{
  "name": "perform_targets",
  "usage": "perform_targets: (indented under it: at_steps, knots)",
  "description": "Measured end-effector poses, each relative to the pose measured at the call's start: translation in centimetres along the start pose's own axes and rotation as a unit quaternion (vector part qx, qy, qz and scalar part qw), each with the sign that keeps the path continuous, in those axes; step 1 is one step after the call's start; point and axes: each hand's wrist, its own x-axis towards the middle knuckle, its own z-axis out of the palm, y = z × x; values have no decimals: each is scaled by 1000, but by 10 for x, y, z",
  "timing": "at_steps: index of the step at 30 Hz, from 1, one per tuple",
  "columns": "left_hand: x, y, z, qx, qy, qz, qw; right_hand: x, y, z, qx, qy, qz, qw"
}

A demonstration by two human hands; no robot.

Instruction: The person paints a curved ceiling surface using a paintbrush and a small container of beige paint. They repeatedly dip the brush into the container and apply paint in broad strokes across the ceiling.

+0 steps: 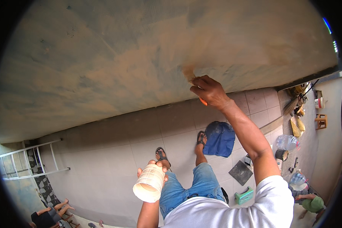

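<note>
My right hand [212, 92] is closed round a paintbrush [188, 73], its bristles pressed on the wall. An orange handle end pokes out below my fingers. The wall [117, 72] carries uneven, streaky tan and grey-green paint, with a browner patch round the bristles. Lower down, in front of my legs, my left hand [155, 163] grips a cream ribbed plastic cup [149, 185] from behind. The cup tilts with its mouth toward me; what lies deep inside cannot be made out.
By my sandalled foot lies a blue cloth [219, 138]. A green stool [244, 195], a dark tile [241, 173] and clear water jugs [287, 142] are on the right. A metal ladder [30, 152] stands at left. People sit at both lower corners, one in green [313, 204].
</note>
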Motion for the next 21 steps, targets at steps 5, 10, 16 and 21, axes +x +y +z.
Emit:
perform_targets:
  at_steps: [5, 10, 16, 21]
  knots:
    - [2, 1, 9, 15, -12, -3, 1000, 37, 8, -54, 115, 66, 52, 990]
    - [5, 3, 8, 33, -20, -6, 999, 64, 4, -115, 11, 339, 79, 937]
    - [10, 1, 13, 36, -14, -37, 999, 59, -19, -46, -90, 254, 4, 963]
    - [8, 2, 24, 40, -19, -43, 998, 61, -40, -35, 84, 232, 2, 969]
